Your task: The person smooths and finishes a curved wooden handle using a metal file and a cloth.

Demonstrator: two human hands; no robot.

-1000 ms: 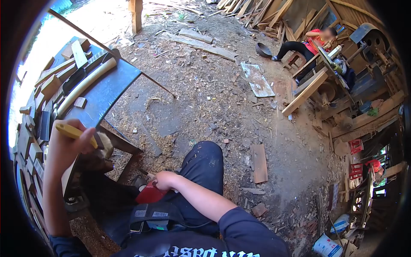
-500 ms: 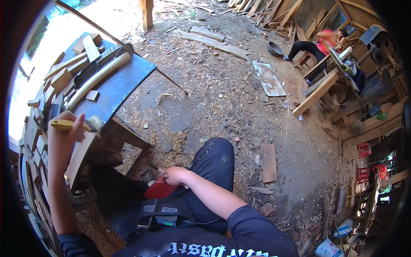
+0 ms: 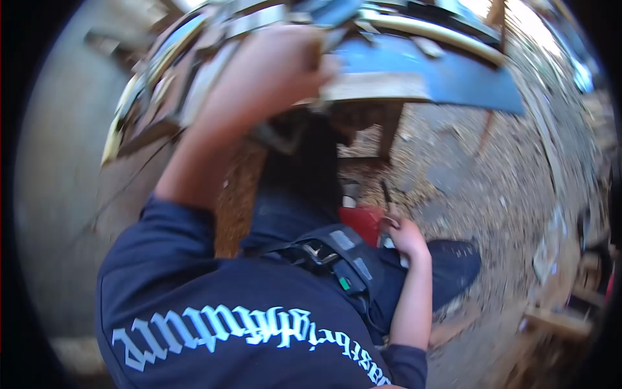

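My left hand (image 3: 288, 65) is raised over the near edge of the workbench (image 3: 447, 78). Motion smears its fingers, which look curled; the yellow-handled paintbrush it held half a second ago is hardly visible now. Low beside my thigh, my right hand (image 3: 408, 236) grips a red, flat-sided object (image 3: 364, 222), whose exact kind I cannot make out. A whitish-grey piece (image 3: 350, 192) shows just beyond the red object. On the bench's blue top lies a long pale wooden handle (image 3: 440, 30), with a small wood block (image 3: 426, 47) near it.
Wood pieces (image 3: 207, 78) are piled along the bench's left side. A bench leg (image 3: 389, 129) stands in front of me. Shavings and scraps cover the ground (image 3: 453, 181). A black strapped pouch (image 3: 340, 256) rests on my lap. Blurred timber (image 3: 557, 324) lies at lower right.
My view has swung left, so the bench now spans the top and the seated person has left the frame. My left hand remains near the bench; my right keeps the red object.
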